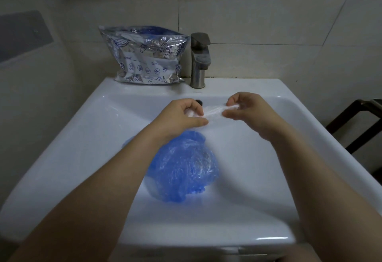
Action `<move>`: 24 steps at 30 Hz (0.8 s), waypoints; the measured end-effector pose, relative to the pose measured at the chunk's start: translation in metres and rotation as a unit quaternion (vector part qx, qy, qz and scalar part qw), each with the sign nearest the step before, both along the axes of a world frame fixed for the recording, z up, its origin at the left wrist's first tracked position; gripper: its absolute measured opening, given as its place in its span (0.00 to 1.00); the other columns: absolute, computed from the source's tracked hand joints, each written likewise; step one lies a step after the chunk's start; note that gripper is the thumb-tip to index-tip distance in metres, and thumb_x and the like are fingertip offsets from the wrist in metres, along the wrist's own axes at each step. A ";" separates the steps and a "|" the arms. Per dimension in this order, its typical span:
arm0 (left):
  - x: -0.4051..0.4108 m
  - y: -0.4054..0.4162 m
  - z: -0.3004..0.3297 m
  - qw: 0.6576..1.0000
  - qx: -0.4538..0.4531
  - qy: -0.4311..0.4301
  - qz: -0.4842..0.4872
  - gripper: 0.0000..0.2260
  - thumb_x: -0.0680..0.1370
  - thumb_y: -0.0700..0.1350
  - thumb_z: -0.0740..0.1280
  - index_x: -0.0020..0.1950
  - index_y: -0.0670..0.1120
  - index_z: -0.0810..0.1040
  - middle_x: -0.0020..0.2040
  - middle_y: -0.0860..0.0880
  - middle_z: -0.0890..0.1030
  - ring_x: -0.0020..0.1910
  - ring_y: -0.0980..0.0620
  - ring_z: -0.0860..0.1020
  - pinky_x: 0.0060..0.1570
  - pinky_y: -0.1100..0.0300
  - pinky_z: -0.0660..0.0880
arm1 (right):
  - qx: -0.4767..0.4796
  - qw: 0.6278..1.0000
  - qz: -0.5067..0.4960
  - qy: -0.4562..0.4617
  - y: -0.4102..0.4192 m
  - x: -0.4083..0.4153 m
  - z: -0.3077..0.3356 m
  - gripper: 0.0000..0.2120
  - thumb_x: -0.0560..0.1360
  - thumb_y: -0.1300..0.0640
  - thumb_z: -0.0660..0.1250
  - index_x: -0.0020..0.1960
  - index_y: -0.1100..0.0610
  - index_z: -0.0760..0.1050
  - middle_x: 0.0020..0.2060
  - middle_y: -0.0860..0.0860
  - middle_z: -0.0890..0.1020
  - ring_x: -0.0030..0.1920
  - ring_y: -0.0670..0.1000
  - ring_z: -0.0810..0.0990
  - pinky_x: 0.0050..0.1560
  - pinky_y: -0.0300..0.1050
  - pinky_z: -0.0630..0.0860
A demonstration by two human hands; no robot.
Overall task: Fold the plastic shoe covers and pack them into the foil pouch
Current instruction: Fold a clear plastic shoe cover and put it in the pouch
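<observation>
From the head view, a white sink (244,170) fills the middle of the frame, its basin sloping down toward the lower centre; both bare forearms reach in from the bottom corners and meet just above the middle. The left hand (182,115) has its fingers curled and its thumb stretched out to the right, pinching one end of a pale, clear shoe cover (215,111); the right hand (246,108) pinches the other end between thumb and bent fingers, so each grip is closed on the thin film, which is drawn into a narrow twisted strip between them. A small dark drain hole (199,102) peeks out just behind the left knuckles. Below the left wrist, at the centre of the frame, a crumpled heap of blue shoe covers (184,170) lies in the basin, partly under the left forearm. At the upper left of centre the foil pouch (144,59) stands upright on the back ledge of the sink against the tiled wall (258,13), its mouth open, blue plastic showing inside its top; blue line drawings and labels cover its front. Just right of the pouch stands a metal faucet (199,59). At the right edge a dark wooden frame (359,123) shows beside the sink.
</observation>
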State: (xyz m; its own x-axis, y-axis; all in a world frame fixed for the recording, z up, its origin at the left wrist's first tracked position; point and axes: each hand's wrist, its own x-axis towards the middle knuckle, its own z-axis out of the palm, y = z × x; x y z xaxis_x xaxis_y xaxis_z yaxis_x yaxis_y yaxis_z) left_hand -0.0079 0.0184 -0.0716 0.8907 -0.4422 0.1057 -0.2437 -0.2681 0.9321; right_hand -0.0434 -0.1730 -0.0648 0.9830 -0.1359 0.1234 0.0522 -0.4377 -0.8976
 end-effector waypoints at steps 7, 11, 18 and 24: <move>0.004 0.007 0.004 0.999 -0.008 -0.040 -0.009 0.14 0.71 0.34 0.71 0.43 0.53 0.76 0.44 0.59 0.77 0.42 0.66 0.73 0.45 0.77 0.67 | -0.065 0.996 -0.006 -0.054 -0.004 -0.005 0.005 0.06 0.72 0.64 0.70 0.38 0.55 0.76 0.29 0.48 0.74 0.27 0.42 0.69 0.29 0.34 0.66; 0.006 0.010 0.005 0.998 0.006 -0.052 -0.018 0.12 0.72 0.33 0.69 0.47 0.50 0.79 0.41 0.56 0.77 0.32 0.67 0.72 0.39 0.74 0.69 | -0.069 0.997 0.024 -0.017 -0.013 -0.005 0.005 0.09 0.71 0.63 0.70 0.36 0.52 0.77 0.31 0.51 0.75 0.35 0.51 0.71 0.40 0.43 0.69; 0.018 0.021 -0.003 0.976 0.120 -0.181 -0.036 0.12 0.75 0.38 0.67 0.49 0.56 0.79 0.46 0.58 0.73 0.44 0.62 0.74 0.47 0.75 0.68 | -0.060 0.998 0.015 0.024 -0.020 -0.006 0.003 0.06 0.72 0.56 0.71 0.36 0.53 0.78 0.32 0.50 0.74 0.35 0.48 0.69 0.36 0.41 0.65; 0.016 0.021 0.003 0.993 0.015 -0.116 -0.034 0.14 0.76 0.36 0.66 0.49 0.57 0.74 0.31 0.52 0.79 0.29 0.57 0.78 0.38 0.64 0.75 | 0.105 0.993 0.039 0.045 -0.028 -0.008 0.007 0.07 0.74 0.61 0.67 0.38 0.56 0.77 0.32 0.49 0.78 0.35 0.46 0.78 0.47 0.43 0.76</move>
